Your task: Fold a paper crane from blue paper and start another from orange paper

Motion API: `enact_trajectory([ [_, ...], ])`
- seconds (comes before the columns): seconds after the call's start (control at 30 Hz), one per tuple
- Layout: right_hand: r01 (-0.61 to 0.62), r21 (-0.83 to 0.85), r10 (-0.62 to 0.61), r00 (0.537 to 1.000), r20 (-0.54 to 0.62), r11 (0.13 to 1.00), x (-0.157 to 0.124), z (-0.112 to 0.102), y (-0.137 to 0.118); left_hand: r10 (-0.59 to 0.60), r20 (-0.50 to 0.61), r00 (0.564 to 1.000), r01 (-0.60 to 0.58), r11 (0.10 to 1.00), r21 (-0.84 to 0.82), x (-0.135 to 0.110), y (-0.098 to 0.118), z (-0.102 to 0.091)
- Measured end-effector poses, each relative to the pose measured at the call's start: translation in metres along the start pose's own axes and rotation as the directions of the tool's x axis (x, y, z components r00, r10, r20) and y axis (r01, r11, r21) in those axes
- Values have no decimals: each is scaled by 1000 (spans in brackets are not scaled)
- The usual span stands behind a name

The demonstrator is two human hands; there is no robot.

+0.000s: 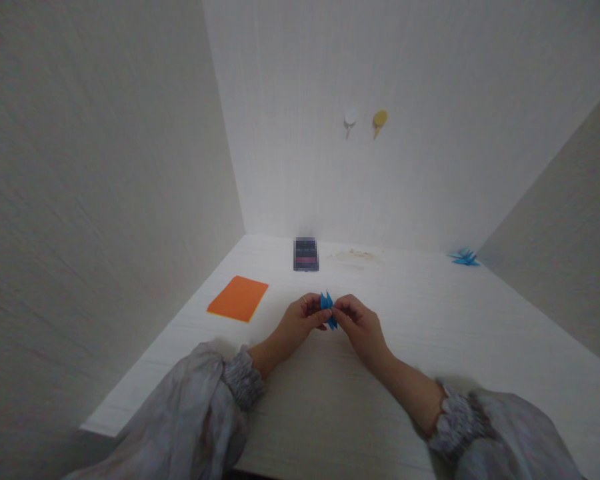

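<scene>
A small folded blue paper piece (328,308) is held just above the white table (455,333), near its middle. My left hand (300,323) pinches its left side with closed fingers. My right hand (361,325) pinches its right side the same way. Most of the paper is hidden between the fingertips. Both wrists come out of grey gathered sleeves.
A stack of orange paper sheets (239,298) lies flat at the left of the table. A dark blurred card-like object (306,255) stands at the back by the wall. Folded blue paper shapes (463,257) rest at the far right corner. Two wall hooks, white (350,121) and yellow (379,121), are on the wall.
</scene>
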State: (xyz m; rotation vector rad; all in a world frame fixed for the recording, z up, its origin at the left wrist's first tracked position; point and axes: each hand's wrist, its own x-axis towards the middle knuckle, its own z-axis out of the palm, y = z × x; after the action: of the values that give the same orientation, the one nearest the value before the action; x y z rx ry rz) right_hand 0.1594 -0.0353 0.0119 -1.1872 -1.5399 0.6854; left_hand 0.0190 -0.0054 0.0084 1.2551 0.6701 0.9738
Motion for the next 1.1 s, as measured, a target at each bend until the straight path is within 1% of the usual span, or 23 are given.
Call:
enact_trajectory([
  [0.1,-20,111,15,999,44,994,0,-1,2,11,-34,999,-11,1000,-9,0,1,0],
  [0.2,-61,189,51,997,58,980,0,0,5,17,-70,997,-17,1000,-7,-1,1,-1],
  [0.3,-108,209,97,993,61,972,0,1,7,43,-78,996,-42,999,13,0,-2,-4],
  [0.37,-125,206,116,992,56,971,-1,2,7,53,-85,995,-53,999,-1,1,-5,-5],
  [0.5,-133,213,125,991,48,968,-2,2,6,13,-62,998,-21,992,-123,2,-7,-6],
  [0.57,-138,243,129,990,55,960,-2,2,5,1,-50,999,-8,988,-151,2,-6,-6],
  [0.63,-153,286,142,988,59,946,-2,2,3,10,-56,998,-18,990,-142,2,-6,-6],
  [0.73,-199,359,193,980,51,912,-1,2,2,23,-62,998,-30,993,-111,2,-7,-7],
  [0.87,-243,408,249,968,39,880,0,2,4,18,-55,998,-22,997,-73,2,-5,-6],
  [1.0,-229,442,236,971,41,867,0,3,5,29,-69,997,-30,999,-19,1,-2,-6],
  [1.1,-215,475,227,973,33,853,0,3,6,28,-41,999,-26,999,41,1,-2,-6],
])
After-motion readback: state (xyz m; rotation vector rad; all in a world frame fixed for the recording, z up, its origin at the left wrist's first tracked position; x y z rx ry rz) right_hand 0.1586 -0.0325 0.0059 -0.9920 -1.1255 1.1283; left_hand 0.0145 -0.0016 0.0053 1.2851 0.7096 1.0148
